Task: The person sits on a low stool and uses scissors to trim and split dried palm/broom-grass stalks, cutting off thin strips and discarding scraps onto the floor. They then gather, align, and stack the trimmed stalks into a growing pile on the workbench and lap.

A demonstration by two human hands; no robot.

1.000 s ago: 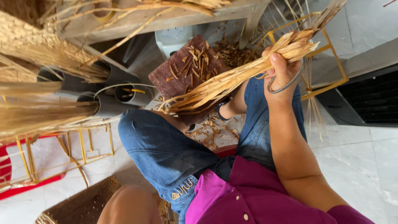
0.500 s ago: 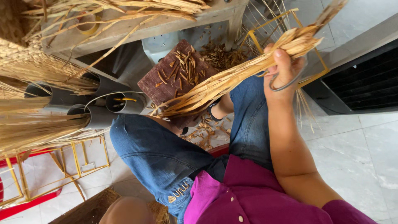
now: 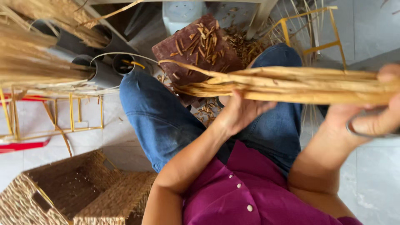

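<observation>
The right hand (image 3: 366,118) is closed around one end of a bundle of dried straw stalks (image 3: 291,85) held level above the lap, with what may be scissors (image 3: 366,129) looped on it; the left hand (image 3: 239,112) cups the bundle from beneath, fingers loosely curled. Cut bits already litter the brown block (image 3: 196,46); the bundle's splayed far ends look untrimmed.

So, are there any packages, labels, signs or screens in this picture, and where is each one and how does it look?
None: no package, label, sign or screen shows.
Nearest to a container: woven basket, lower left on the floor, boxy, tan, open top.
Left hand and right hand hold a bundle of straw, pale yellow, lying across the lap.
</observation>
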